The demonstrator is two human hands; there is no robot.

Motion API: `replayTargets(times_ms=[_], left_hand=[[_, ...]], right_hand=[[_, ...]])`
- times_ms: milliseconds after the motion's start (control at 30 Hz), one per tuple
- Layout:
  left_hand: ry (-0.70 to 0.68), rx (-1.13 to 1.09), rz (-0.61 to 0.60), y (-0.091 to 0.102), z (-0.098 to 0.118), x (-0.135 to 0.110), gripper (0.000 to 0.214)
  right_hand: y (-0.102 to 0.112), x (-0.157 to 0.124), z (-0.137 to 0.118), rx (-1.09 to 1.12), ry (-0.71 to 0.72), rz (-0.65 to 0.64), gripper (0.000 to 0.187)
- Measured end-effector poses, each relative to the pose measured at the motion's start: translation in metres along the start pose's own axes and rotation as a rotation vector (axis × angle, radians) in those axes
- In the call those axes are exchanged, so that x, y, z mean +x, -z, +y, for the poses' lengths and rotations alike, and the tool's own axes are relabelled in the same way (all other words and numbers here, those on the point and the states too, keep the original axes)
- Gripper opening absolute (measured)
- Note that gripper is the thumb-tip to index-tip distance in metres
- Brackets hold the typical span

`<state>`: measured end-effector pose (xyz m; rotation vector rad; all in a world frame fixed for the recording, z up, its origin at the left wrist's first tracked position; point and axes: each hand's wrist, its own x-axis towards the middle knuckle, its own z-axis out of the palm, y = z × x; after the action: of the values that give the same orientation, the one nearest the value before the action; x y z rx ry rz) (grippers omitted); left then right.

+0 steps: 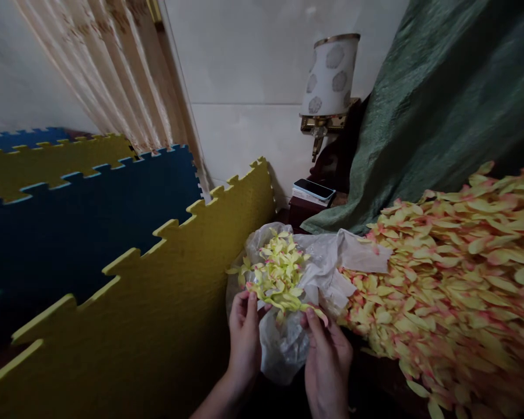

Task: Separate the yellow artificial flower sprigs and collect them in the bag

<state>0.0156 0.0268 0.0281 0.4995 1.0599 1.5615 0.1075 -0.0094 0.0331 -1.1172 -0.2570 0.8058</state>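
Between my two hands stretches a yellow-green fabric flower petal piece [283,304] with pink tips. My left hand [245,331] pinches its left end between thumb and fingers. At the other end, my right hand [327,355] has thumb and fingers closed on the pink-tipped part. Just beyond lies a loose heap of similar yellow-green petals [282,262], resting on a crumpled clear plastic bag [283,349]. To the right spreads a large pile of yellow petals with pink centres [454,273].
Yellow foam mat panels [170,308] with toothed edges stand upright on the left, with a dark blue panel [91,221] behind. A phone [314,189] lies on a small dark stand. Green sheeting [402,128] hangs behind the pile, near a wall lamp [332,75].
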Motion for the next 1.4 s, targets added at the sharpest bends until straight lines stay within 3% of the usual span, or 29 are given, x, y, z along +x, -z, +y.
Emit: replayTargets(times_ms=[100,233,300,400,500,600,667,800,900,967,1033,1233,1400], left_hand=[[-0.07,0.005,0.06,0.001,0.008,0.009,0.038],[-0.155,0.041,0.195,0.011,0.019,0.021,0.039],[-0.154,0.064,0.171,0.017,0.02,0.025,0.04],[-0.102,0.091,0.092,0.02,0.018,0.023,0.038],[-0.058,0.097,0.012,0.016,0.015,0.017,0.036],[-0.03,0.102,-0.086,0.01,0.014,0.013,0.032],[-0.008,0.099,-0.124,0.007,0.014,0.012,0.033],[0.042,0.137,-0.196,0.004,0.014,0.012,0.04],[0.086,0.205,-0.315,0.002,0.014,0.007,0.038],[0.115,0.241,-0.367,0.0,0.015,0.002,0.037],[0.121,0.283,-0.398,-0.001,0.018,-0.004,0.035],[0.177,0.29,-0.531,0.001,0.026,-0.011,0.035],[0.319,0.244,-0.498,0.002,0.024,-0.011,0.034]], right_hand=[[-0.002,0.003,-0.005,0.127,-0.051,0.036,0.018],[0.003,0.016,-0.025,0.24,0.071,0.094,0.019],[0.006,0.024,-0.034,0.204,0.085,0.06,0.02],[0.003,0.04,-0.038,0.056,0.096,-0.034,0.02],[-0.009,0.061,-0.034,-0.205,0.327,-0.14,0.018],[-0.022,0.08,-0.03,-0.603,0.6,-0.394,0.024],[-0.025,0.084,-0.028,-0.796,0.659,-0.556,0.032],[-0.017,0.066,-0.026,-0.779,0.587,-0.664,0.028],[-0.01,0.044,-0.023,-0.59,0.325,-0.729,0.017],[-0.007,0.036,-0.021,-0.474,0.16,-0.708,0.021],[-0.005,0.035,-0.02,-0.41,0.087,-0.688,0.024],[0.004,0.043,-0.023,-0.394,0.148,-0.706,0.014],[0.009,0.032,-0.022,-0.456,0.279,-0.648,0.009]])
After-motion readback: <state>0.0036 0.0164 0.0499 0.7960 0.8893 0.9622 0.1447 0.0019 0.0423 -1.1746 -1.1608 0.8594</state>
